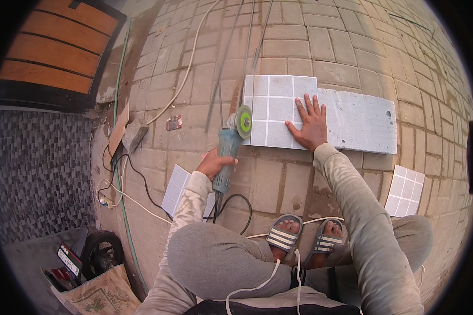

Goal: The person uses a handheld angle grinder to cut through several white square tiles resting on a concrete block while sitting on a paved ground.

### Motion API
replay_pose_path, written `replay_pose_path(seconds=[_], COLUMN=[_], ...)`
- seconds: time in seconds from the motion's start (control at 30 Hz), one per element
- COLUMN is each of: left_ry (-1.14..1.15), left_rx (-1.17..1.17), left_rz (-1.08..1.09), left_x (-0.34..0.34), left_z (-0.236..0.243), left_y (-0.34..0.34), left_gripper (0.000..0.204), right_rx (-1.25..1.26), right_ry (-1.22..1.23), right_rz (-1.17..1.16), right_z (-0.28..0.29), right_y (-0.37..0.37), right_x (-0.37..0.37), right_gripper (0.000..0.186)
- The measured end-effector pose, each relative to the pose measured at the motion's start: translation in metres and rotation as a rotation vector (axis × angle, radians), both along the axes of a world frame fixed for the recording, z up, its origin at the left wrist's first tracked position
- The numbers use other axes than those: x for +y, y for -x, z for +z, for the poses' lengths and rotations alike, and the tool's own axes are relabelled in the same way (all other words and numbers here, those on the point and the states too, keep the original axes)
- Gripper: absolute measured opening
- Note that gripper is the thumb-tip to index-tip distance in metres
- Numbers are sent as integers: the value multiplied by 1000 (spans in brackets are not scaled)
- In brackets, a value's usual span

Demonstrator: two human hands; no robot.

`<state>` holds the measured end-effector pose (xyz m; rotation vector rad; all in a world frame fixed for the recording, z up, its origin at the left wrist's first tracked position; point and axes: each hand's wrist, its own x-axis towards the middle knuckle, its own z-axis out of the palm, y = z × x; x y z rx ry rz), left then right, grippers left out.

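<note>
A grey-blue angle grinder (225,152) with a green cutting disc (245,122) is gripped in my left hand (217,161), its disc at the left part of a grey gridded tile (276,90), where a thin line runs down the tile. My right hand (311,123) lies spread on the tile's right half. The tile rests on a pale, pitted slab (362,123) that extends to the right. A second gridded tile (174,189) lies partly hidden by my left arm, and another (404,190) lies at the right.
Cords (242,202), a green hose (122,210), thin rods (223,63), a stone (133,136), cardboard (115,129) and a small packet (173,122) lie on the paving. An orange-panelled gate (55,47) stands upper left; a wheel (100,249) and sack (105,291) lower left. My sandalled feet (284,233) are below.
</note>
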<state>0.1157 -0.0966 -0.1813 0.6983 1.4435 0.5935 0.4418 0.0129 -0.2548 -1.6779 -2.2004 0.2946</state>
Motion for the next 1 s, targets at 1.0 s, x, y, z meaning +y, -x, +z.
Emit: replay_pose_path(seconds=[1.0], left_ry=[4], left_rx=[19], left_rz=[8], left_x=[-13], left_z=[0], left_y=[-1], left_gripper=[46], right_rx=[12], right_ry=[-14], right_rz=[0], right_z=[1], right_y=[0], right_x=[0], right_gripper=[81])
